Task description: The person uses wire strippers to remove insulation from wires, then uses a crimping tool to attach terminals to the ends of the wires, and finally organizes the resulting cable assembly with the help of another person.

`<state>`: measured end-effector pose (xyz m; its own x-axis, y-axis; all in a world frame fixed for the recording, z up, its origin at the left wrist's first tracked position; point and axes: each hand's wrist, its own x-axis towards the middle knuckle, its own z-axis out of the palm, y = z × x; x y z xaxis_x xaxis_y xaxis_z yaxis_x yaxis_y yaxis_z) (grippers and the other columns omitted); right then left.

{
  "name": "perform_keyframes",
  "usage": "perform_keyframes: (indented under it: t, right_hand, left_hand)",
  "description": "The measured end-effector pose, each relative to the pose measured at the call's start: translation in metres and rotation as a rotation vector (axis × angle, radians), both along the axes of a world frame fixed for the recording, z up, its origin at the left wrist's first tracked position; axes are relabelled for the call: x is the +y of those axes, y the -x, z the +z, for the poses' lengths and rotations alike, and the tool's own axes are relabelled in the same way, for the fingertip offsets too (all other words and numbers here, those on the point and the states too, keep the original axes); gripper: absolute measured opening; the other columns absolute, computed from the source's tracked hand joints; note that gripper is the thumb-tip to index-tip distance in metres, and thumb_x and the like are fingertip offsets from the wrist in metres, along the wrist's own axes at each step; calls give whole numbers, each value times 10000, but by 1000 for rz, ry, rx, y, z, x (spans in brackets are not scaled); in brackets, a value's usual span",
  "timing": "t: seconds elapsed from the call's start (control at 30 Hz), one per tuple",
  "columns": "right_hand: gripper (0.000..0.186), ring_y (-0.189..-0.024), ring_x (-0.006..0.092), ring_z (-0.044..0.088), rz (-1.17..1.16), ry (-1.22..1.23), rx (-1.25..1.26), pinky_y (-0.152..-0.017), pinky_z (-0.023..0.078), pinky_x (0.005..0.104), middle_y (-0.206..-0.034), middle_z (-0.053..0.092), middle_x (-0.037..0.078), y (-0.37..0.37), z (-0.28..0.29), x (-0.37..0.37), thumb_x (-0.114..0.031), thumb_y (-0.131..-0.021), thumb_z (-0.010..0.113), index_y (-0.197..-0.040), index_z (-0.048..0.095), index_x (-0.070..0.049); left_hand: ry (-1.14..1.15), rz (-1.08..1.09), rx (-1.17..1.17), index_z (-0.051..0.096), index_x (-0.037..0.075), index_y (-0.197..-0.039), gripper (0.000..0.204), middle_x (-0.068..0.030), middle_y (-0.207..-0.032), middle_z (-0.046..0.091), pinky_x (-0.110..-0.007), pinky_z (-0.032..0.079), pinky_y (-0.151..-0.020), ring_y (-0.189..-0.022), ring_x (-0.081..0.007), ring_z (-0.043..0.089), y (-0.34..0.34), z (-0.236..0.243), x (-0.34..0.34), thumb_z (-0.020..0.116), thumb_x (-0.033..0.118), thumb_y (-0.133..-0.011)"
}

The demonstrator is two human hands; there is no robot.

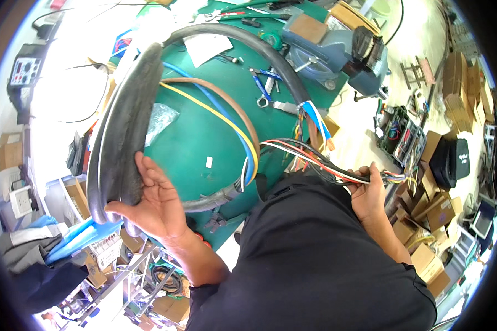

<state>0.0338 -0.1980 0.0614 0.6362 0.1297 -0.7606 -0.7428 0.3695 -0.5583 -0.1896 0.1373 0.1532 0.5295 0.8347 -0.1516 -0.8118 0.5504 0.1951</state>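
A thick black cable [128, 124] lies in heavy coils at the left of the green work surface. My left hand [159, 201] holds the lower end of these coils, palm turned up, with the thumb laid across them. One cable length arches over the far side toward the right and ends in loose blue, brown and thin coloured cores. Blue, brown and yellow wires [233, 122] curve through the middle of the loop. At the right, my right hand [368, 194] is closed on a bundle of thin black, red and white wires [328, 163], whose coloured ends stick out past the fingers.
On the green table [188, 132] lie blue-handled pliers [259, 87], a clear plastic bag [161, 120] and white paper [207, 48]. A blue-grey bench vise [326, 49] stands at the far right. An open tool case [401, 135] and cardboard boxes [440, 212] sit on the floor.
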Motion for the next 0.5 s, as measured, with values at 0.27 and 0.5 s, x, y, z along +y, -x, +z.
perform_keyframes:
  t: [0.27,0.5]
  right_hand:
    - [352,-831,302,670,160,6,183,-703,578,417,-876,641,146,20,32,-9,-326,-1024,451,-902,565,-16]
    - [309,-778,321,660,49,225,449,-715,541,440,-884,646,137,40,-84,-54,-296,-1024,389,-961,536,-32]
  left_hand:
    - [20,-45,-11,306,-172,-1398,1088,-250,-1417,461,-415,454,-1059,-1306,-377,445,-9,-15,-13,791,516,-710]
    - [21,-61,-7,266,-140,-1434,1108,-223,-1463,416,-423,435,-1075,-1333,-356,418,-13,-25,-18,828,460,-692]
